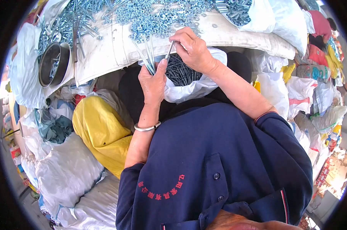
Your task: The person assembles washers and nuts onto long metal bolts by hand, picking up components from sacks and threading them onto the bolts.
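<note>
My left hand (153, 83) is closed around several long, thin silver metal rods (148, 53), which fan out upward from the fingers. A single short metal rod (169, 50) stands between my two hands. My right hand (193, 50) pinches its upper end, while its lower end meets my left thumb and fingertips. Whether it has a thread or a head is too small to tell. Beneath both hands, in my lap, a white sack (198, 89) lies open, filled with dark screw-like pieces (181, 71).
Ahead is a table covered in pale cloth (119, 50), bearing piles of nuts and washers (154, 17), bolts (62, 28) and metal sleeves (234, 13). A dark round pan (46, 69) sits at its left edge. White sacks (66, 165) and a yellow sack (98, 130) crowd my left.
</note>
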The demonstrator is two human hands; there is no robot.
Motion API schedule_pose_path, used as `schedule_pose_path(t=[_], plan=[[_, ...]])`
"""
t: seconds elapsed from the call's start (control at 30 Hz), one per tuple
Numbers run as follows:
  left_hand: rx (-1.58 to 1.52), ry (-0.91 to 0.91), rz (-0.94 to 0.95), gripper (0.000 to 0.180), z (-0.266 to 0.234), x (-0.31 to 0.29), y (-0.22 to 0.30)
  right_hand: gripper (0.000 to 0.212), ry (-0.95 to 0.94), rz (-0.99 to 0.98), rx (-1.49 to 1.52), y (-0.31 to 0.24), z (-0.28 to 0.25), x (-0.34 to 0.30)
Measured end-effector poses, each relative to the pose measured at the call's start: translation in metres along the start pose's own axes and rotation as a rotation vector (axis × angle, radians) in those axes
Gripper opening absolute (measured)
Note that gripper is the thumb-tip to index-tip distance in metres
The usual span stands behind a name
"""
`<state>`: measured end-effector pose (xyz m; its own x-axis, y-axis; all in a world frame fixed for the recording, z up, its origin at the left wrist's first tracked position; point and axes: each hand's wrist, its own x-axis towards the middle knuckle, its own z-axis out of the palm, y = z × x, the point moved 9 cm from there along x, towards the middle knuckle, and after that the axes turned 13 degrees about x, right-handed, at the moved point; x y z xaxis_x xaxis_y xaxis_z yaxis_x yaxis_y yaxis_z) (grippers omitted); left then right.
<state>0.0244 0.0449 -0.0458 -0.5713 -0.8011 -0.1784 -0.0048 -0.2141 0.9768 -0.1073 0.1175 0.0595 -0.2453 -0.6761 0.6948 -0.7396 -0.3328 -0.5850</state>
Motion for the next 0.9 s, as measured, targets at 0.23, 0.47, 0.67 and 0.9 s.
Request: schedule_pose_path(t=[0.23, 0.47, 0.67, 0.9], plan=[[-0.086, -0.039, -0.05, 0.025, 0.004, 0.001, -0.004, 0.019, 0.131, 0.535, 0.776, 0.046, 0.013, -0.012], [-0.047, 0.0, -0.022, 0.025, -0.005, 0.004, -0.01, 0.015, -0.036, 0.175, 0.078, 0.008, 0.004, 0.004], [0.465, 0.139, 0.338, 0.021, -0.02, 0.007, 0.014, 0.016, 0.157, 0.534, 0.568, 0.038, 0.002, -0.009], [-0.006, -0.03, 0.029, 0.02, -0.006, 0.006, -0.005, 0.018, 0.13, 0.567, 0.681, 0.049, 0.008, -0.009]])
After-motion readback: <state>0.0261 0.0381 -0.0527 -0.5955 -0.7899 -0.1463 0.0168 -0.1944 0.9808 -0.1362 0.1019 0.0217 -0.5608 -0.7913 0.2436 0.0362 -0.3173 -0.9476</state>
